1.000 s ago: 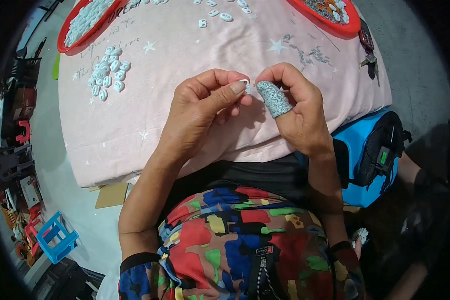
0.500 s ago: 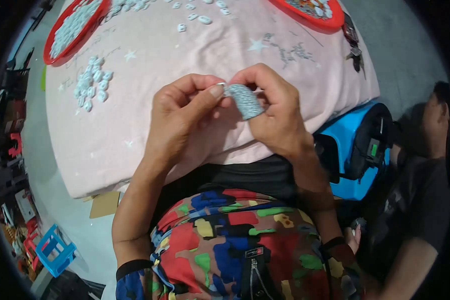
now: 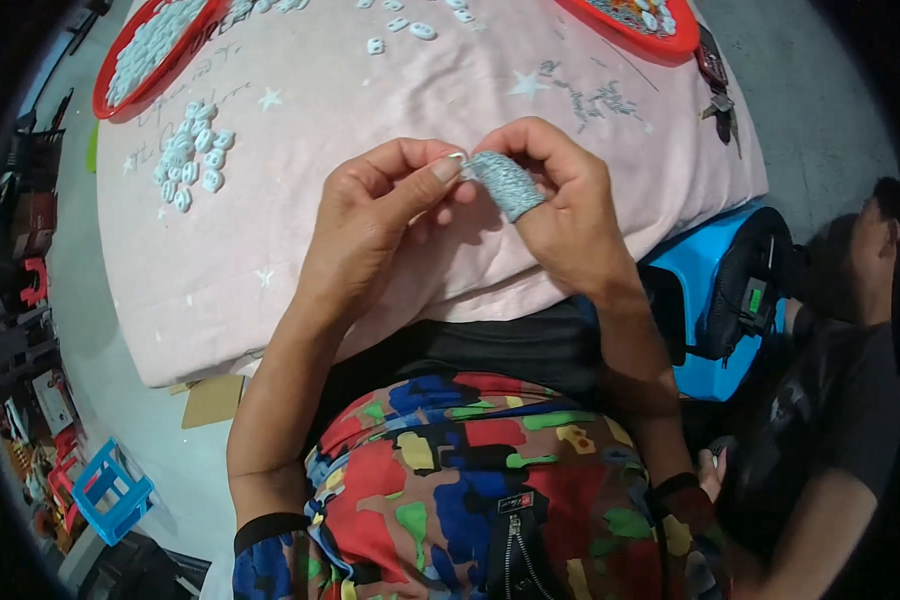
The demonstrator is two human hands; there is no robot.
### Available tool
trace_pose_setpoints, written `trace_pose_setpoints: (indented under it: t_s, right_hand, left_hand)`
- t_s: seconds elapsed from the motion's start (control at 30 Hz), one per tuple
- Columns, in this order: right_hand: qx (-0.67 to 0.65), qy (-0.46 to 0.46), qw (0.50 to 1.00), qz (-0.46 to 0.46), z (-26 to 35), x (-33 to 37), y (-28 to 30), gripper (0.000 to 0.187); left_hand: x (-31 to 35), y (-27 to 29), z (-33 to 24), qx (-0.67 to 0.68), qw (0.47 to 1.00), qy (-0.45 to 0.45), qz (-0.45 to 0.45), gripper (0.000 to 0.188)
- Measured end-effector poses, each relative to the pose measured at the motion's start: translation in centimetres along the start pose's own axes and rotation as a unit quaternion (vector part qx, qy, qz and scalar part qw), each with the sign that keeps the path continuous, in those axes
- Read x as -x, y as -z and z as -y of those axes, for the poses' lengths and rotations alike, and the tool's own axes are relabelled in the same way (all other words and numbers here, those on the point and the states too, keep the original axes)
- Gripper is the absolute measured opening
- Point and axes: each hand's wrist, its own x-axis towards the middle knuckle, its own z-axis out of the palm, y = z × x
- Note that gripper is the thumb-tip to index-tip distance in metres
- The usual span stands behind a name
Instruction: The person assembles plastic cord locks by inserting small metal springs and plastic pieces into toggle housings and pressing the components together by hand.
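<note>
My left hand (image 3: 375,205) is closed in a pinch, thumb against index finger, on a small white piece (image 3: 457,156) whose kind I cannot make out. Right beside it, my right hand (image 3: 575,205) is closed too, its index fingertip bent toward the thumb tip. A grey, ribbed thumb sleeve (image 3: 508,186) covers that thumb. What the right fingertips hold, if anything, is too small to name. Both hands meet above the pink cloth (image 3: 210,300) over the table. Left of them lies a loose cluster of white oval pieces (image 3: 178,160) with dark marks.
Red trays stand at the far left (image 3: 102,95) and far right (image 3: 670,50), holding white pieces. More white pieces (image 3: 423,31) lie at the far middle. Keys (image 3: 720,105) rest by the right edge. A blue stool with a black bag (image 3: 745,290) and another person (image 3: 820,400) are at right.
Both hands have stayed together in the same pinch, with small finger movements. The whole view has shifted slightly, so hands and table sit a little further right.
</note>
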Motion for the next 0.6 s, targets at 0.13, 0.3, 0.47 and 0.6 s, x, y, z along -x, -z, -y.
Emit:
trace_pose_setpoints:
  t_s: [0.13, 0.3, 0.47, 0.6]
  right_hand:
    - [0.01, -0.018, 1.0, 0.008, 0.55, 0.08, 0.06, 0.014]
    - [0.01, 0.002, 1.0, 0.003, 0.31, 0.14, -0.26, 0.014]
    - [-0.017, -0.006, 1.0, 0.006, 0.38, 0.32, -0.24, 0.015]
    - [-0.009, 0.03, 0.999, -0.011, -0.09, 0.35, -0.41, 0.017]
  left_hand:
    - [-0.09, 0.17, 0.23, 0.008, 1.0, -0.012, 0.022, 0.02]
    - [0.15, 0.46, -0.06, 0.003, 1.0, -0.007, 0.029, 0.02]
    - [0.25, 0.61, -0.25, 0.018, 0.999, 0.008, 0.034, 0.018]
    - [0.36, 0.53, -0.14, 0.042, 0.998, 0.019, 0.036, 0.016]
